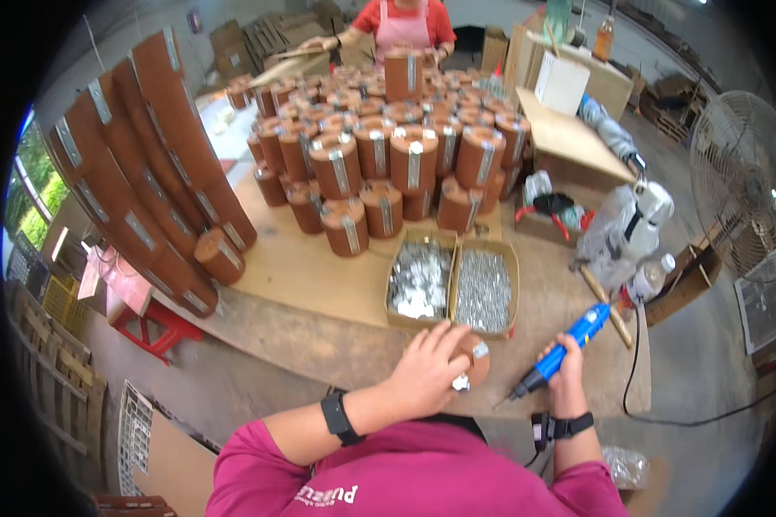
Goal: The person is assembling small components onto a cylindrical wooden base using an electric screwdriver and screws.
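Observation:
My left hand (427, 366) is closed over a small brown cylinder (476, 355) at the table's front edge. Pale metal pieces show on the cylinder's side, one close to my fingertips. In my right hand (566, 369) is a blue electric screwdriver (583, 327), its black nose and thin bit pointing down and left toward the table, apart from the cylinder. Just beyond my left hand stands an open cardboard box of small shiny metal plates (419, 280). Beside it, a second compartment holds many screws (483, 291).
Stacked brown cylinders (341, 164) with metal strips fill the far table. Tall joined columns (138, 172) lean at left. A bottle (648, 280), wooden stick (608, 306) and black cord (636, 366) lie right, near a large fan (737, 181). A co-worker (403, 26) stands opposite.

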A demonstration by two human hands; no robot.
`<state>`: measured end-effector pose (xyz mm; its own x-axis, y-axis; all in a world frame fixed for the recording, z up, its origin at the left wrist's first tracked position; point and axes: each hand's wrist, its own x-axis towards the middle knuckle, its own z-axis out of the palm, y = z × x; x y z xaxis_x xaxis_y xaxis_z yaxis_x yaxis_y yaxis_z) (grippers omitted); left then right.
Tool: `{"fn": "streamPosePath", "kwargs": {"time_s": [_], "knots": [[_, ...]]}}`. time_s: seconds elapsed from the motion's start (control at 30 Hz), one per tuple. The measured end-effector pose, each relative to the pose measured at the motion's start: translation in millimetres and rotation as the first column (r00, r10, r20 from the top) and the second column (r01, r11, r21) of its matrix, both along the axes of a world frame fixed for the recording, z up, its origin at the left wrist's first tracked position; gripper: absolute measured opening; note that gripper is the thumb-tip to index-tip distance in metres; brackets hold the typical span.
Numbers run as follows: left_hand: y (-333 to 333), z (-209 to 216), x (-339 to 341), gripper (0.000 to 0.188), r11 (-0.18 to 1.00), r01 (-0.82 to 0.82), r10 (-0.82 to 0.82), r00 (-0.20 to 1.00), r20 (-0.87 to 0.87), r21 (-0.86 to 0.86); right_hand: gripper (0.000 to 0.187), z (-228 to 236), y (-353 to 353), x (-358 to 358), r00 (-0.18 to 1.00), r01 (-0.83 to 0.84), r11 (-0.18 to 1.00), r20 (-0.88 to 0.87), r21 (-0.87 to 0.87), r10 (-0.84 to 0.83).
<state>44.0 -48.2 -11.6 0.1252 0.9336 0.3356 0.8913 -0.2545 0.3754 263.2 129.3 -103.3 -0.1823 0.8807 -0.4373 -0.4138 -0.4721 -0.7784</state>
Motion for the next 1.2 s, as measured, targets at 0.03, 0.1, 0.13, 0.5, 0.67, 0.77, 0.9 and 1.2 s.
{"fn": "streamPosePath", "kwargs": {"time_s": [0.03, 0.1, 0.13, 0.5, 0.67, 0.77, 0.9, 1.2], "knots": [[-2, 3, -1, 0.037, 0.999, 0.025, -0.025, 1.0, -0.006, -0.031, 0.014, -3, 1, 2, 1.0, -0.001, 0.999, -0.025, -0.039, 0.0], [-2, 19, -10, 0.04, 0.997, 0.072, -0.071, 0.997, 0.028, -0.041, 0.014, -1, 1, 1, 0.999, -0.004, 0.999, -0.047, -0.047, 0.002], [-2, 30, -15, 0.042, 0.995, 0.092, -0.09, 0.995, 0.048, -0.035, 0.014, 1, 1, 0, 0.999, -0.001, 0.997, -0.043, -0.08, -0.002], [117, 183, -158, 0.037, 0.969, -0.116, 0.172, 0.95, -0.261, 0.218, 0.015, 7, 7, -4, 0.997, 0.046, 0.985, -0.054, -0.164, -0.056], [191, 198, -226, 0.042, 0.817, -0.53, 0.576, 0.77, -0.274, 0.226, 0.015, 8, 2, -6, 0.998, 0.055, 0.985, -0.029, -0.166, -0.061], [230, 187, -249, 0.042, 0.775, -0.604, 0.631, 0.752, -0.19, 0.185, 0.012, 10, 1, -7, 0.997, 0.067, 0.985, 0.052, -0.156, -0.06], [266, 148, -286, 0.047, 0.773, -0.56, 0.626, 0.75, -0.214, 0.298, 0.013, 15, -2, -11, 0.997, 0.059, 0.985, 0.062, -0.165, -0.05], [247, 138, -272, 0.071, 0.668, -0.554, 0.704, 0.687, -0.18, 0.497, 0.014, 14, 1, -12, 0.995, 0.077, 0.989, 0.072, -0.129, -0.068]]}}
